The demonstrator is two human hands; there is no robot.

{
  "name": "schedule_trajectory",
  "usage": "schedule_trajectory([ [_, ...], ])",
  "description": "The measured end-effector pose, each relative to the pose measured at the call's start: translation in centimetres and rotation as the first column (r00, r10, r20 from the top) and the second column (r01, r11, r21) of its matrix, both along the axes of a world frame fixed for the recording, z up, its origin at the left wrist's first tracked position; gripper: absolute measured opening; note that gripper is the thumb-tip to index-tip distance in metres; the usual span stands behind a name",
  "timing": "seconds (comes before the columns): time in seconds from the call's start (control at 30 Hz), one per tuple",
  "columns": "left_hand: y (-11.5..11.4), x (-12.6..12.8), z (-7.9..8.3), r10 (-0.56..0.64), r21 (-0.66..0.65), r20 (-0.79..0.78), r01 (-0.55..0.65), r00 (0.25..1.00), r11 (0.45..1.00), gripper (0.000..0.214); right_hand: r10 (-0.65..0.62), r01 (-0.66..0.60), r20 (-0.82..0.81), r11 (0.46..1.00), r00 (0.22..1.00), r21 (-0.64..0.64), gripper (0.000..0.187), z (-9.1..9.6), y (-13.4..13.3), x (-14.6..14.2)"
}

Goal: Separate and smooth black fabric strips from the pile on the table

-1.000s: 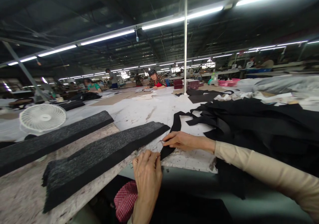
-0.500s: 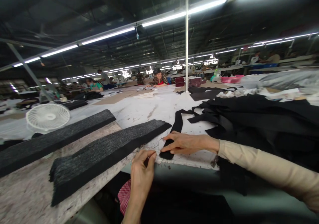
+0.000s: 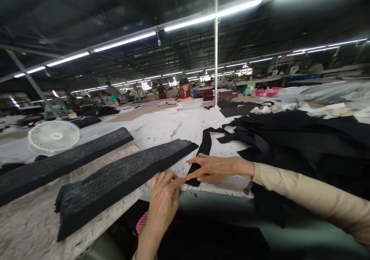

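Note:
A long black fabric strip lies on the white worktable, its near end close to the table's front edge. My right hand rests on that near end, fingers pressed together and pointing left. My left hand comes up from below the table edge, fingertips pinched together and meeting the right hand's fingertips at the strip's end. What the left fingers pinch is too small to make out. Just left of both hands lies a long stack of dark grey strips.
A second dark grey stack lies further left, with a white fan behind it. A heap of black fabric fills the right side. A white pole rises from mid-table. Other people sit at the far end.
My left hand has risen from below the table edge to meet the right hand's fingertips. The right hand has slid slightly along the strip's near end.

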State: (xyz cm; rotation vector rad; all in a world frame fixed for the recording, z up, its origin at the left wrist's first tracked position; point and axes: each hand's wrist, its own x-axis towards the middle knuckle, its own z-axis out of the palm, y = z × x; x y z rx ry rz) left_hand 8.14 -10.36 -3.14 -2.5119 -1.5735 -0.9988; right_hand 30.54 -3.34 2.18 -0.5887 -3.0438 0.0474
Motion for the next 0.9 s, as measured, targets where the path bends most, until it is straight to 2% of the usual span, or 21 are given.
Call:
schedule_trajectory([
  [0.07, -0.3, -0.9, 0.1, -0.024, -0.035, 0.02, 0.024, 1.0, 0.999, 0.024, 0.006, -0.006, -0.004, 1.0, 1.0, -0.005, 0.039, 0.3, -0.2, 0.0],
  [0.13, -0.5, -1.2, -0.2, 0.01, -0.03, 0.09, -0.007, 0.996, 1.0, 0.023, 0.006, -0.006, -0.009, 1.0, 1.0, -0.003, 0.039, 0.4, -0.5, -0.1],
  [0.27, -0.4, -0.1, -1.5, 0.06, 0.079, 0.126, -0.07, 0.99, 0.994, 0.024, 0.057, -0.058, -0.058, 0.998, 0.997, -0.011, 0.035, 0.1, -1.4, -0.4],
  [0.37, -0.1, 0.7, -2.1, 0.085, 0.154, 0.119, -0.103, 0.989, 0.983, 0.027, 0.103, -0.114, -0.135, 0.991, 0.985, -0.075, 0.031, 0.1, -2.0, -0.7],
  [0.5, -0.1, 1.7, -2.4, 0.079, 0.147, 0.155, -0.102, 0.985, 0.984, 0.032, 0.037, -0.101, -0.252, 0.964, 0.967, -0.247, 0.036, 0.7, -2.1, -1.0],
  [0.67, -0.3, 4.0, -2.9, 0.104, 0.15, 0.332, -0.161, 0.938, 0.975, 0.05, -0.055, -0.035, -0.332, 0.965, 0.942, -0.26, 0.041, 0.2, -2.0, -1.3],
  [0.8, -0.4, 5.3, -2.3, 0.219, -0.022, 0.533, -0.245, 0.817, 0.969, 0.055, -0.074, 0.0, -0.378, 0.981, 0.923, -0.192, 0.062, -0.3, -3.0, -1.4],
  [0.87, -0.4, 5.5, -1.6, 0.248, -0.105, 0.609, -0.233, 0.754, 0.967, 0.059, -0.099, 0.051, -0.359, 0.989, 0.928, -0.142, 0.073, -0.4, -3.8, -1.5],
  [0.9, -0.4, 5.4, -1.2, 0.231, -0.117, 0.621, -0.202, 0.749, 0.972, 0.056, -0.116, 0.077, -0.349, 0.989, 0.93, -0.123, 0.076, -0.5, -4.1, -1.6],
])
